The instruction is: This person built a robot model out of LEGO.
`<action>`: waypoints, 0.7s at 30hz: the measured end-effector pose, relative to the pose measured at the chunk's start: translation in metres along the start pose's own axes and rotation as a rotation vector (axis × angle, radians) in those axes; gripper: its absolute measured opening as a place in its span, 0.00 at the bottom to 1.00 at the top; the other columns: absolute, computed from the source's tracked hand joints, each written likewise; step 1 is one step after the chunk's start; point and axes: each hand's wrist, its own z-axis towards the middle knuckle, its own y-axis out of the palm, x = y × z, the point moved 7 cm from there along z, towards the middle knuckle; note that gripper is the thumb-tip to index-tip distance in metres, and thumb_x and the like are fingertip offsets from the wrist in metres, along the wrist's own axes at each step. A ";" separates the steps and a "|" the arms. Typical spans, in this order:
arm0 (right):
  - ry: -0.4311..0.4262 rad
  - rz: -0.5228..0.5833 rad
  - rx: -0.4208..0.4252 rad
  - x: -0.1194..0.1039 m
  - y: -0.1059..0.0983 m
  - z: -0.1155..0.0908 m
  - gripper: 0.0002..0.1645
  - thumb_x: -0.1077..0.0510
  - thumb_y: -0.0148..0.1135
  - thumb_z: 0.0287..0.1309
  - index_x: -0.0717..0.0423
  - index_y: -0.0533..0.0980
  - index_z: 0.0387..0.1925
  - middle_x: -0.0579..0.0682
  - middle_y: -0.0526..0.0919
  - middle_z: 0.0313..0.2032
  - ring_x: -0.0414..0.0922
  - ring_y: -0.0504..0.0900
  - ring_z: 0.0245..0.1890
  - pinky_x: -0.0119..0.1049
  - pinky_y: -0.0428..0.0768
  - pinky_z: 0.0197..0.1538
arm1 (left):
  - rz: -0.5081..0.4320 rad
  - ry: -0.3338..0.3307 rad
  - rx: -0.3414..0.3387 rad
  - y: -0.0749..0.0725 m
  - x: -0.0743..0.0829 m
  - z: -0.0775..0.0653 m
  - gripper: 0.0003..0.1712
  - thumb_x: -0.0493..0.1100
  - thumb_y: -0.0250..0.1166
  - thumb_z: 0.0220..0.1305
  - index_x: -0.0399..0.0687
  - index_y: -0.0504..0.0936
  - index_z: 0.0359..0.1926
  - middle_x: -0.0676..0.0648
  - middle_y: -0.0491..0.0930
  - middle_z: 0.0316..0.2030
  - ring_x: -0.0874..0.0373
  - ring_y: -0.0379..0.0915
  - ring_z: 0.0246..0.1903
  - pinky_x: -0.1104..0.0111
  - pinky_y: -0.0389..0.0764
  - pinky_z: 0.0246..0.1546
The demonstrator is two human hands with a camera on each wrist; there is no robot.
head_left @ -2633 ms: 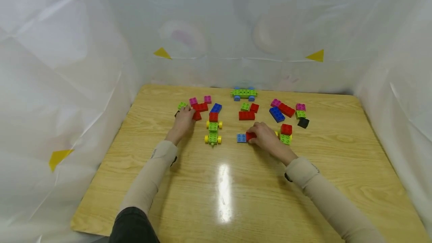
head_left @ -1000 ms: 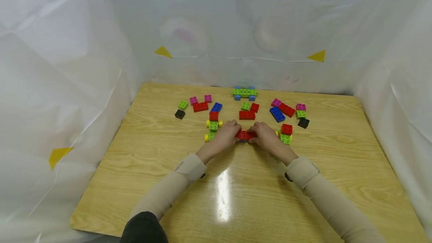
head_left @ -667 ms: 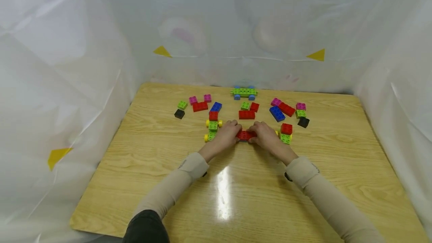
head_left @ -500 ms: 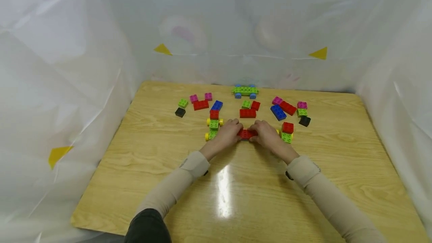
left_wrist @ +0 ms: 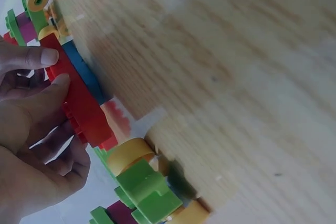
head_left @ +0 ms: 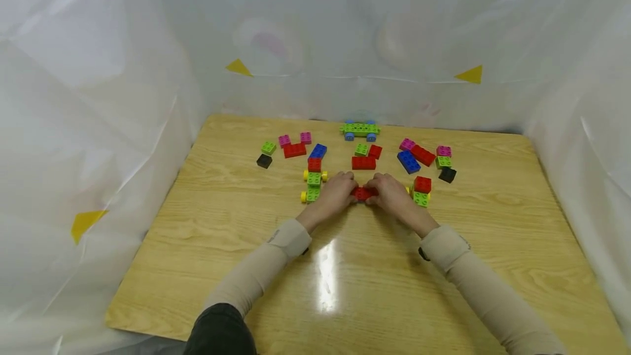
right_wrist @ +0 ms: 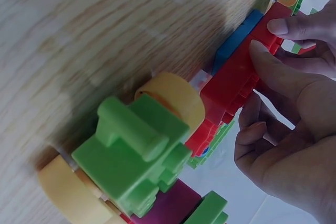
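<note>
Both hands meet over a light blue brick (left_wrist: 84, 72) on the table, which carries two red bricks side by side. My left hand (head_left: 337, 193) pinches the left red brick (left_wrist: 86, 111), thumb on its near side. From the other side, my right hand (head_left: 391, 196) grips the right red brick (right_wrist: 226, 82) the same way. Only a thin seam shows between the two red bricks in the right wrist view. Left of the hands stands a green car base with yellow wheels (head_left: 313, 179) bearing a red brick; a similar one (head_left: 421, 197) is right of them, partly hidden.
Behind the hands lie a long red brick (head_left: 363, 163), a small green brick (head_left: 361, 149) and a green base with blue wheels (head_left: 360, 130). Loose bricks, including a black one (head_left: 264, 161) and a blue one (head_left: 408, 162), spread to both sides. Translucent sheeting (head_left: 315, 32) surrounds the table.
My left hand has carried a red brick from the left group to the blue brick, beside the other red one. Over the last second it has settled level; my right hand has stayed put.
</note>
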 end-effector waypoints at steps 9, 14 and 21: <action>-0.021 0.037 0.001 0.002 0.001 0.002 0.17 0.60 0.75 0.47 0.63 0.83 0.41 0.52 0.80 0.33 0.48 0.74 0.32 0.42 0.75 0.39 | 0.088 -0.005 -0.027 -0.003 0.004 0.003 0.12 0.49 0.70 0.59 0.48 0.87 0.40 0.51 0.74 0.35 0.58 0.71 0.35 0.66 0.72 0.36; -0.006 0.049 -0.014 0.001 0.000 0.003 0.17 0.60 0.76 0.47 0.62 0.84 0.40 0.52 0.80 0.33 0.48 0.75 0.33 0.42 0.77 0.40 | 0.096 -0.006 -0.027 -0.004 0.004 0.002 0.12 0.48 0.71 0.58 0.48 0.88 0.40 0.52 0.74 0.34 0.58 0.70 0.35 0.66 0.71 0.35; -0.016 0.052 -0.003 0.001 -0.003 0.005 0.18 0.61 0.77 0.44 0.63 0.84 0.39 0.52 0.80 0.32 0.48 0.76 0.33 0.43 0.77 0.39 | 0.107 -0.004 -0.029 -0.005 0.005 0.004 0.11 0.49 0.71 0.57 0.48 0.88 0.38 0.52 0.74 0.34 0.58 0.70 0.34 0.66 0.70 0.34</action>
